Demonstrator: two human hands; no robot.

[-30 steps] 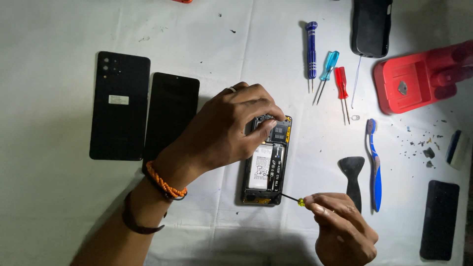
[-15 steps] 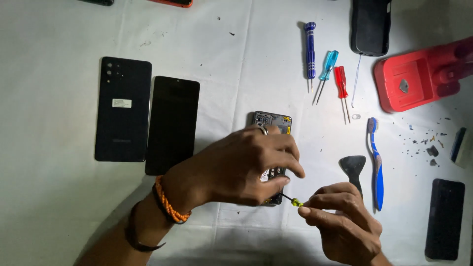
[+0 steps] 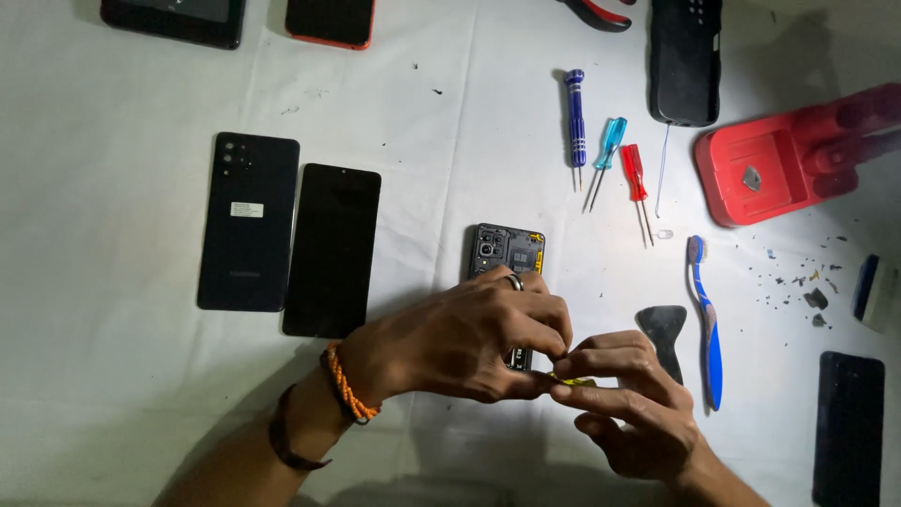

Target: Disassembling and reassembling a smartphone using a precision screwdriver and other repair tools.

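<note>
Resting in red tray: one small grey piece.

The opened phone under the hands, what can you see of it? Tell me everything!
The opened phone lies flat on the white table, back cover off. Only its top end shows: dark inner frame, round camera lenses at upper left, small metal parts, a touch of yellow at the right edge. The left hand rests on it and hides the lower part. The right hand pinches a thin yellow-handled tool beside its lower right; whether the tip touches the phone cannot be seen.
</note>
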